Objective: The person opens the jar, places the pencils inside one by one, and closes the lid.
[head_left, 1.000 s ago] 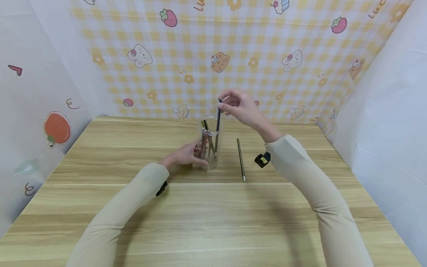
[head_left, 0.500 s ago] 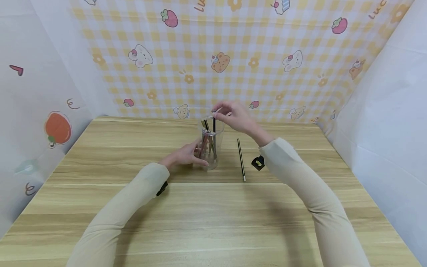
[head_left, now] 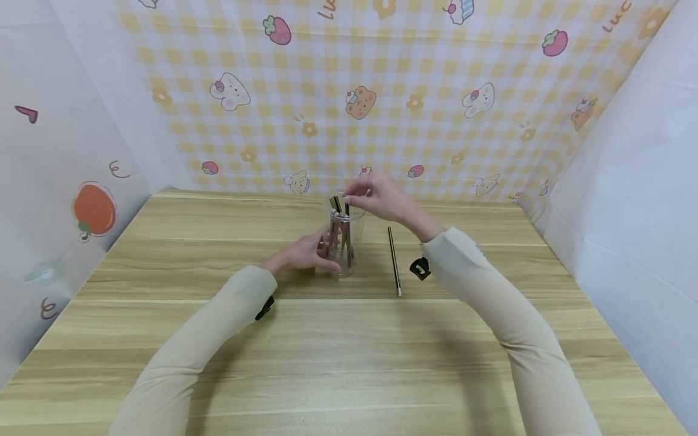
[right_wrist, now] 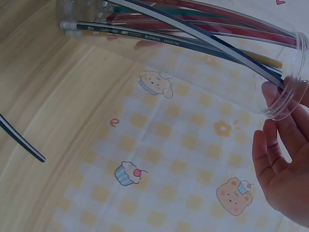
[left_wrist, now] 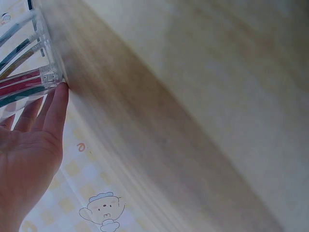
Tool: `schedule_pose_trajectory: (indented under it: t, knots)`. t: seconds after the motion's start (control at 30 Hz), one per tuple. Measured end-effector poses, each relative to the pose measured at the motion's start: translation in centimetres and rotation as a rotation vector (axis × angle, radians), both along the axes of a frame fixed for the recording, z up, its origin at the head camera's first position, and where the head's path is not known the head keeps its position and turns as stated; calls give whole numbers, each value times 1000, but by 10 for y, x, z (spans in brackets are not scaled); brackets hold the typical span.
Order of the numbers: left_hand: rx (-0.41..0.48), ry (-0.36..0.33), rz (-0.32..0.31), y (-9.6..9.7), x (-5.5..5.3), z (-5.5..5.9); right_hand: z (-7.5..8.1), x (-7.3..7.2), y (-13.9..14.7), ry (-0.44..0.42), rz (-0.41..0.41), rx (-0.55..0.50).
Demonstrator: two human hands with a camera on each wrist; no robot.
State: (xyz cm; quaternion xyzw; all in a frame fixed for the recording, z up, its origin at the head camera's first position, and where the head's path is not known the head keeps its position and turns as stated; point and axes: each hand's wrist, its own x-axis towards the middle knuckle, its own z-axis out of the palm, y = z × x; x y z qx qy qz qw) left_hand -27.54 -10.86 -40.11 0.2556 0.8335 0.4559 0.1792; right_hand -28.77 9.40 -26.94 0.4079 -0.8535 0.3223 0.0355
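A clear plastic cup [head_left: 357, 229] stands upright at the table's middle, holding several pencils, some dark striped and some red. Around its lower part, my left hand [head_left: 302, 252] grips it, thumb in front and fingers behind. My right hand [head_left: 382, 198] is at the cup's mouth, where thumb and fingers pinch the upper end of a dark striped pencil [right_wrist: 203, 36]. That pencil stands inside the cup, and in the right wrist view the fingertips reach just within the rim. Right of the cup, another dark striped pencil [head_left: 394, 260] lies on the table, white eraser end toward me.
The wood-grain table [head_left: 338, 363] stretches out in front of both arms. Behind it hangs a yellow checked cloth [head_left: 305, 79] with cartoon prints, and pale cloths close off the left and right sides. A black strap piece [head_left: 420, 267] hangs at the right wrist.
My right hand has moved down and slightly left, lowering the pinched pencil deeper into the cup. My left hand and the pencil on the table have stayed put.
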Motion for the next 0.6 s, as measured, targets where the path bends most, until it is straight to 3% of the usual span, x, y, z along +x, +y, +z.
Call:
schedule_pose_trajectory:
  t: [0.27,0.37,0.6]
  knots:
    - [2,-11,-19,3,20,28,-1,0,0,1,1,38]
    - [-1,3,-16,3,21,29,-1,0,1,2,-10,18]
    - [-19,20,14,1,0,-1,1,0,9,-32,-113,-117]
